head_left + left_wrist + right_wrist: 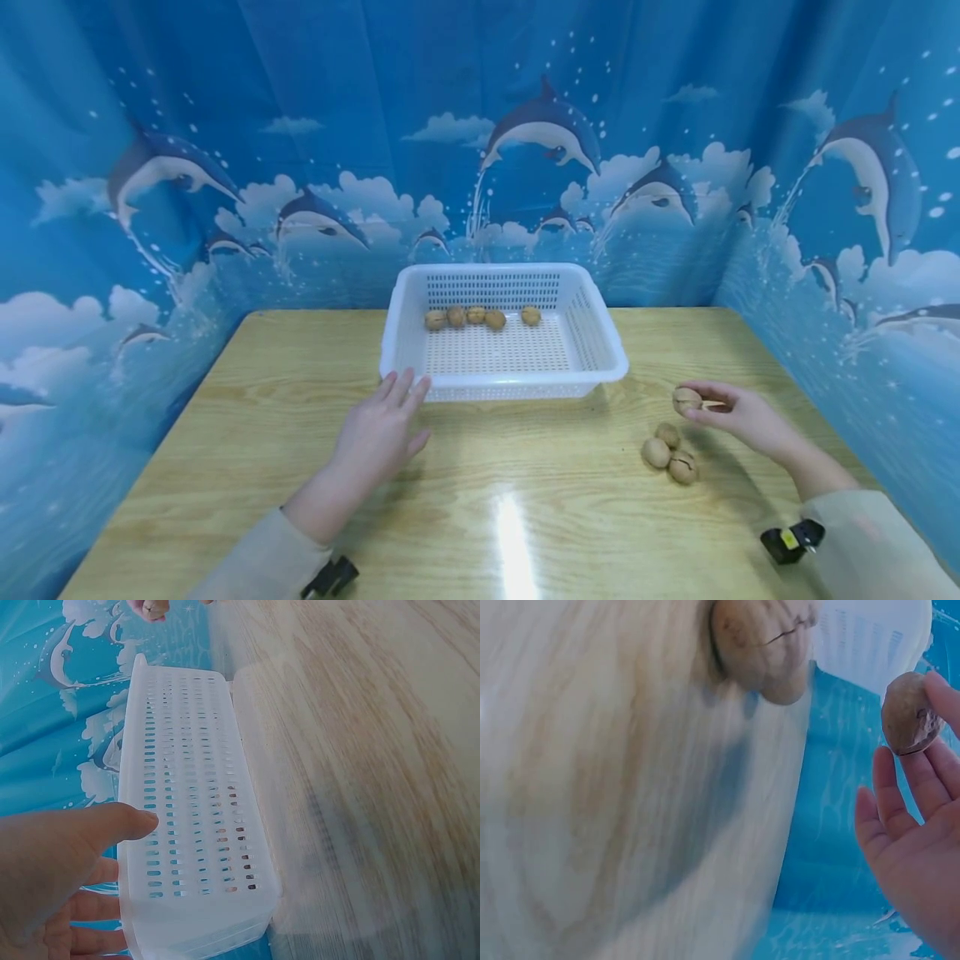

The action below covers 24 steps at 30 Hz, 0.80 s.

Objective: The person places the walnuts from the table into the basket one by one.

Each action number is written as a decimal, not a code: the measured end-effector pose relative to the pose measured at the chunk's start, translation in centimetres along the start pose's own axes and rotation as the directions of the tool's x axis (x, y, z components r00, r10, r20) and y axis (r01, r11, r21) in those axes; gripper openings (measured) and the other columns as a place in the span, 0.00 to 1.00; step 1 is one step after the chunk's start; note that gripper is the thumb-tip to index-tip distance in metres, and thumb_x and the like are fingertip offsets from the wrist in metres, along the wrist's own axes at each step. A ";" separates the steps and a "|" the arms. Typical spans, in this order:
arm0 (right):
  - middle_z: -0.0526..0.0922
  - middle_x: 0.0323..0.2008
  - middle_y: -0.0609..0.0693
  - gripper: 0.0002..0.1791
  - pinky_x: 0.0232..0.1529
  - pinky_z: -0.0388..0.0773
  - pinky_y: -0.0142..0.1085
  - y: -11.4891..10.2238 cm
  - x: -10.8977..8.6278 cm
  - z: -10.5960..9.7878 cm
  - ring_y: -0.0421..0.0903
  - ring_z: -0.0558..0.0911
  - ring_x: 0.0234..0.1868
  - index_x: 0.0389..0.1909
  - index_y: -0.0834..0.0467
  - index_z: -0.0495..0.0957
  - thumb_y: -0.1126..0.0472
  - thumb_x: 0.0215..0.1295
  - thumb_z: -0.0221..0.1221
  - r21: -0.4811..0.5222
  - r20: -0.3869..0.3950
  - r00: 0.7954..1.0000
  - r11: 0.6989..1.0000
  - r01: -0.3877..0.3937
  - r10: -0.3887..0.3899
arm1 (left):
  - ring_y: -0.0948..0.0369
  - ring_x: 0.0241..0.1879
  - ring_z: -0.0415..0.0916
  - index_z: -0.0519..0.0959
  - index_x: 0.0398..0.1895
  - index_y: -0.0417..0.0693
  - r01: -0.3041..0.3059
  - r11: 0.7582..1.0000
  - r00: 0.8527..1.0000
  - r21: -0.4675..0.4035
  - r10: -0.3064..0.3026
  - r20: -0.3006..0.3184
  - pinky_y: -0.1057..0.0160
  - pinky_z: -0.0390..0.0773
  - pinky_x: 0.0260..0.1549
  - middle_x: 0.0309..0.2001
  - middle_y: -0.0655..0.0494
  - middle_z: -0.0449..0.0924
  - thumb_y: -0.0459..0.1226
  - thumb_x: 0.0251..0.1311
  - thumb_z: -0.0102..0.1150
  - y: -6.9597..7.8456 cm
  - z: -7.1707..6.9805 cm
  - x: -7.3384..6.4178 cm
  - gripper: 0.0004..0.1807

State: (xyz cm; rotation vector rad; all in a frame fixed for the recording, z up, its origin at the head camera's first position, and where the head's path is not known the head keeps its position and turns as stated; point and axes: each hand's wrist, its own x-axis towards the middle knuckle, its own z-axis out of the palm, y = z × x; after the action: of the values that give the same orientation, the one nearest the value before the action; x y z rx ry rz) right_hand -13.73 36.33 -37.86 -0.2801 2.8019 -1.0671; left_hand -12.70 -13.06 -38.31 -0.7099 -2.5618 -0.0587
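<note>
My right hand (738,414) pinches a walnut (686,401) between thumb and fingers, raised over the table at the right. In the right wrist view the held walnut (910,714) shows a rough cracked side. Just below that hand, three loose walnuts (670,455) lie bunched together on the wood. A white perforated basket (517,381) stands at the table's middle back, with several walnuts (476,315) along its far side. At the basket's front left corner is my left hand (378,425), fingers extended over the rim, holding nothing. In the left wrist view its thumb lies near the basket's slotted wall (187,787).
The light wooden table (300,350) carries a bright glare streak at its front middle. Blue dolphin-print curtains (420,125) close in the back and both sides. Black wrist devices sit at both sleeves.
</note>
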 end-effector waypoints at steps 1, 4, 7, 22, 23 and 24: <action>0.65 0.61 0.69 0.31 0.46 0.78 0.52 -0.2 0.1 0.0 0.66 0.72 0.53 0.65 0.62 0.64 0.50 0.66 0.55 0.002 0.003 1.000 1.000 -0.001 0.001 | 0.42 0.52 0.73 0.73 0.59 0.42 -0.001 1.000 1.000 -0.001 0.001 -0.003 0.49 0.81 0.40 0.57 0.37 0.72 0.49 0.41 0.73 0.0 0.0 0.0 0.40; 0.65 0.62 0.68 0.31 0.48 0.77 0.52 -0.9 0.5 0.0 0.66 0.71 0.55 0.65 0.61 0.64 0.50 0.66 0.55 0.001 0.001 1.000 1.000 0.014 -0.014 | 0.42 0.52 0.73 0.73 0.59 0.42 -0.004 1.000 1.000 -0.003 0.004 -0.014 0.49 0.81 0.40 0.56 0.37 0.72 0.49 0.40 0.73 0.0 0.1 0.0 0.40; 0.65 0.62 0.67 0.30 0.49 0.76 0.52 -1.6 0.8 -0.1 0.66 0.69 0.57 0.65 0.62 0.64 0.51 0.67 0.55 0.008 -0.005 0.999 0.999 0.038 -0.038 | 0.42 0.51 0.73 0.73 0.58 0.42 -0.008 1.000 1.000 -0.002 0.008 -0.023 0.49 0.81 0.39 0.56 0.37 0.73 0.49 0.40 0.73 0.0 0.1 0.0 0.40; 0.66 0.62 0.64 0.30 0.49 0.78 0.48 -6.3 2.7 -0.5 0.64 0.69 0.58 0.65 0.62 0.63 0.53 0.67 0.55 0.133 -0.012 0.994 0.985 0.107 -0.106 | 0.42 0.48 0.76 0.75 0.56 0.42 -0.023 1.000 0.998 0.014 0.023 -0.054 0.50 0.83 0.33 0.53 0.37 0.75 0.50 0.39 0.73 0.1 0.4 -0.5 0.39; 0.66 0.62 0.64 0.29 0.50 0.77 0.49 -6.7 3.0 -0.7 0.64 0.68 0.59 0.65 0.62 0.63 0.54 0.67 0.55 0.140 -0.014 0.993 0.983 0.118 -0.117 | 0.42 0.48 0.76 0.75 0.56 0.42 -0.023 1.000 0.998 0.017 0.024 -0.061 0.50 0.83 0.33 0.53 0.37 0.75 0.50 0.38 0.73 0.1 0.4 -0.4 0.39; 0.66 0.62 0.63 0.29 0.51 0.76 0.50 -7.2 3.3 -0.8 0.64 0.67 0.60 0.65 0.62 0.63 0.54 0.66 0.55 0.146 -0.017 0.992 0.981 0.125 -0.124 | 0.42 0.48 0.76 0.75 0.56 0.42 -0.023 1.000 0.997 0.019 0.024 -0.067 0.50 0.83 0.33 0.53 0.37 0.75 0.50 0.38 0.73 -0.1 0.5 -0.3 0.39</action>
State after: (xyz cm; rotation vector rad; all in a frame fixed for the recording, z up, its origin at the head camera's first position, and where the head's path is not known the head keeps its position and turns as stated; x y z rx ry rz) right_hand -16.22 30.89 -32.65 -0.4411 2.7252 -1.2964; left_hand -12.69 -13.19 -38.88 -0.7190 -2.4865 -0.0501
